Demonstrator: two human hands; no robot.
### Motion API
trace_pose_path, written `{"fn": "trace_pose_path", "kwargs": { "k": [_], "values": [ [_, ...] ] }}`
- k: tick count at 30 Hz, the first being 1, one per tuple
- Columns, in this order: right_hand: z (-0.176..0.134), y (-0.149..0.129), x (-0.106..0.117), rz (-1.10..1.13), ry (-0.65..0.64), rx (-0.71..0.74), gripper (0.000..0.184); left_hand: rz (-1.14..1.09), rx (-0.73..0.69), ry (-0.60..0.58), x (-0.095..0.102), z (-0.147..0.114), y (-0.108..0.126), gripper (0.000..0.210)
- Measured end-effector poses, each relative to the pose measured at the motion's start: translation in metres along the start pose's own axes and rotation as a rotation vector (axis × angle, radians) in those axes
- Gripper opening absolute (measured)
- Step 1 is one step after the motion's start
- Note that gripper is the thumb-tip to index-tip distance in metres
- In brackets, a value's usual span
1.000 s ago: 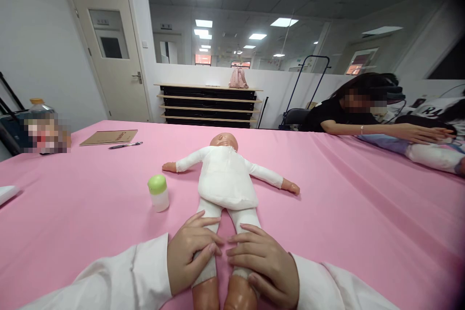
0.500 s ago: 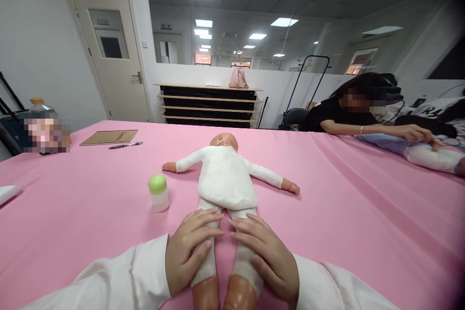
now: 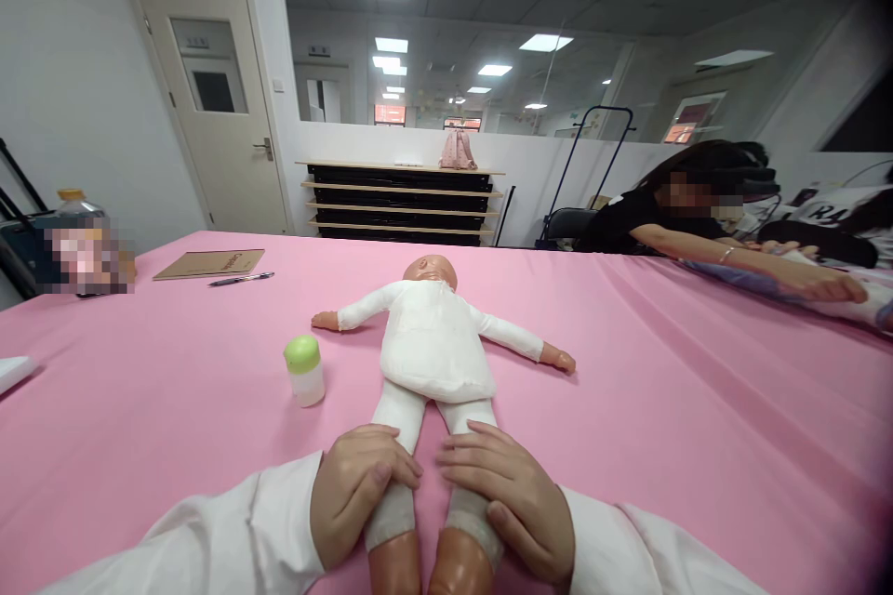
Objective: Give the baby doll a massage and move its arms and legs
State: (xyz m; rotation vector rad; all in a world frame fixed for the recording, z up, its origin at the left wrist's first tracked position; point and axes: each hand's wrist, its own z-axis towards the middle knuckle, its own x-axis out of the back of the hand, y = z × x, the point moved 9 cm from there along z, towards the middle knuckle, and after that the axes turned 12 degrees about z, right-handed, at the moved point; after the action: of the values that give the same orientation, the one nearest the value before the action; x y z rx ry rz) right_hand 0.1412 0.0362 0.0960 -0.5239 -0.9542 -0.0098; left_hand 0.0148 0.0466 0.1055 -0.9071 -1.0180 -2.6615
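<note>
- Grip is loose on both sides: left hand (image 3: 363, 488) curls over one leg of the doll (image 3: 438, 339), right hand (image 3: 513, 495) lies across the other, fingertips a bit blurred, neither looks clamped
- doll's stretched out on the pink-covered tabletop (image 3: 628, 428), head far, legs near, arms spread left and right
- looks mid-work to me: doll's in position, both hands at its legs, how much is left I can't tell
- green-capped bottle (image 3: 305, 372) stands left of the doll, apart from both hands, no label I can make out
- brown notebook (image 3: 206, 265) far left has a word on it, too small to read, pen (image 3: 241, 279) just beside it
- "RA" shows on a white garment (image 3: 830, 216) at far right
</note>
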Motion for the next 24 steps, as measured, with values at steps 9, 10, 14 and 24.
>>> {"fn": "trace_pose_path", "kwargs": {
  "k": [9,10,14,24],
  "values": [
    [-0.004,0.016,0.012,-0.134,0.195,-0.143,0.046,0.243,0.202,-0.015,-0.007,0.002,-0.029,0.034],
    [-0.004,0.018,0.012,-0.145,0.199,-0.16,0.046,0.257,0.209,-0.04,-0.009,0.002,-0.031,0.034],
    [-0.002,0.021,0.005,-0.148,0.134,-0.163,0.043,0.242,0.19,-0.113,-0.017,0.003,-0.029,0.033],
    [0.004,-0.019,0.003,0.188,0.036,0.16,0.036,-0.026,-0.06,0.006,0.001,-0.001,0.007,0.037]
  ]
}}
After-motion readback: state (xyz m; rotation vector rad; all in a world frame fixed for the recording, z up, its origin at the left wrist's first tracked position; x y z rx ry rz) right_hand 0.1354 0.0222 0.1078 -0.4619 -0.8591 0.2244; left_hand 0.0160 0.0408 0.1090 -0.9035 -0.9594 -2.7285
